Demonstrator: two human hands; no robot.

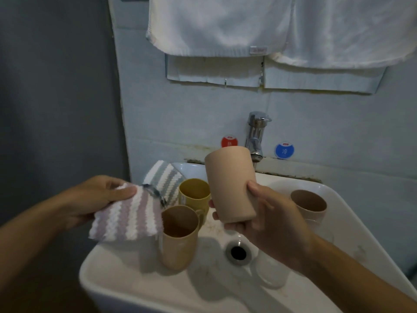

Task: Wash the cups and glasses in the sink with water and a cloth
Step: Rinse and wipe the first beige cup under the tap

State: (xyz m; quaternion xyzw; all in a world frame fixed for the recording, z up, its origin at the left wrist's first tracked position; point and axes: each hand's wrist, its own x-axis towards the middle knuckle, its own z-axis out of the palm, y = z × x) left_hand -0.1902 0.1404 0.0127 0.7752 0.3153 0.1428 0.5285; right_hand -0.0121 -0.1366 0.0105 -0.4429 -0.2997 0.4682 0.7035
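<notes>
My right hand (266, 215) grips a pink-beige cup (229, 184), held bottom up above the white sink (126, 276), just in front of the chrome tap (256, 136). My left hand (94, 199) pinches a striped white and mauve cloth (128, 220) over the sink's left rim. A tan cup (179, 238) stands upright in the basin, a yellow cup (195, 194) behind it. Another beige cup (309, 204) sits at the right. A clear glass (270, 274) stands below my right wrist, partly hidden.
A second striped cloth, grey and white (164, 177), lies on the sink's back left corner. The drain (238, 253) is open in the basin's middle. White towels (270, 26) hang on the wall above. Red (229, 141) and blue (284, 150) stickers flank the tap.
</notes>
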